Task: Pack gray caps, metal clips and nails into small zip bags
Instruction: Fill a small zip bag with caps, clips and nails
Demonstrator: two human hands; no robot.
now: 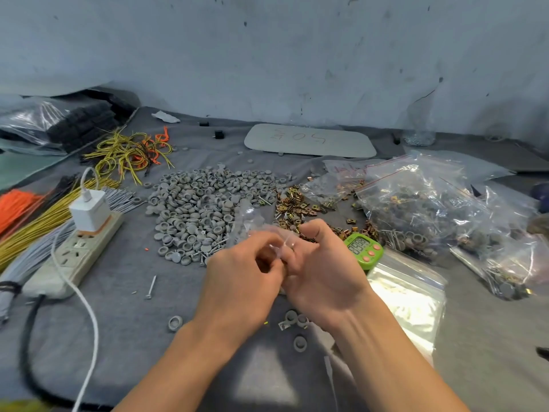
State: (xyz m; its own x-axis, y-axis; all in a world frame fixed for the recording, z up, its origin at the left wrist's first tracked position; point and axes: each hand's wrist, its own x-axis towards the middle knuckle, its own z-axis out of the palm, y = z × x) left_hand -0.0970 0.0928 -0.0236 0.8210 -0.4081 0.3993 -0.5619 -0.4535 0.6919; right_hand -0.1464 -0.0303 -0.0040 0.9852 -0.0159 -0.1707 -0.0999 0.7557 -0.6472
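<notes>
Scuffed pale-blue wall (267,55) behind a gray, perhaps cloth-covered table (133,292).

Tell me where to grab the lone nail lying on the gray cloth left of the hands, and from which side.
Pinch the nail across its thin shank near the middle, coming straight down from above. It lies flat on the cloth, head toward the person, with bare cloth close on both sides, so there is likely room to close in from left and right.
</notes>
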